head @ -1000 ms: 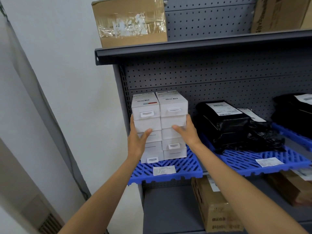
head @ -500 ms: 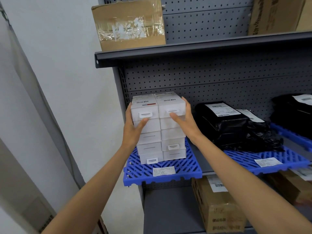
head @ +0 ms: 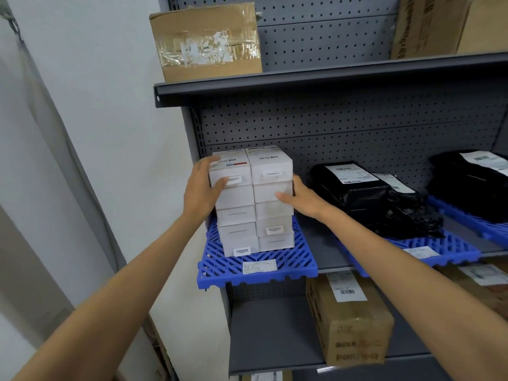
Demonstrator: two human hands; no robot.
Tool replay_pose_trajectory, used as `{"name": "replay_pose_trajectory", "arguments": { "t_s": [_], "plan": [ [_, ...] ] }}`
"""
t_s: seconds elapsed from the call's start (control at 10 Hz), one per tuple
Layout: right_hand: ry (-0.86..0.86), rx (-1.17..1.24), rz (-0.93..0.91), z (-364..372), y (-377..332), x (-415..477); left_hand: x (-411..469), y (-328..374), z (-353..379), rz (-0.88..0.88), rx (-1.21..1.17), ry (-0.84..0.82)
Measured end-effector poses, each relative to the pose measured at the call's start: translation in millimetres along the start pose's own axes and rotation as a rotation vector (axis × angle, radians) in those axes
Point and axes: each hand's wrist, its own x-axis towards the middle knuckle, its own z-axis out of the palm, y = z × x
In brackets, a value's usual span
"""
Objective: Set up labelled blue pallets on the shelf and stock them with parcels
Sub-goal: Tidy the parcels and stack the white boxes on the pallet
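- The boxes stand as an upright stack, two columns of five, on the left pallet of the shelf.
- The stack's long axis is vertical; each box's short end faces the person.
- The left hand grips the stack's upper left corner, thumb across the top box's front.
- The right hand clasps the right side slightly lower, thumb on the front, fingers hidden behind.
- A label lies on the pallet before the stack.

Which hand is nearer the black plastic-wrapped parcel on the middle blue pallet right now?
Right. The right hand holds the stack of white boxes on the side facing the black plastic-wrapped parcel; the left hand holds the opposite side.
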Motion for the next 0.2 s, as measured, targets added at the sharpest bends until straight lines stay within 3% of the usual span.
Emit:
{"name": "replay_pose_trajectory", "arguments": {
  "t_s": [0.1,0.2],
  "plan": [
    [-0.092,-0.151,0.037,-10.8,6.6,-12.3,-4.9,17.1,-0.4,0.301,0.206,-0.029],
    [-0.163,-0.359,0.071,-26.1,8.6,-28.3,-21.8,35.7,11.7,0.519,0.357,-0.216]
  ]
}}
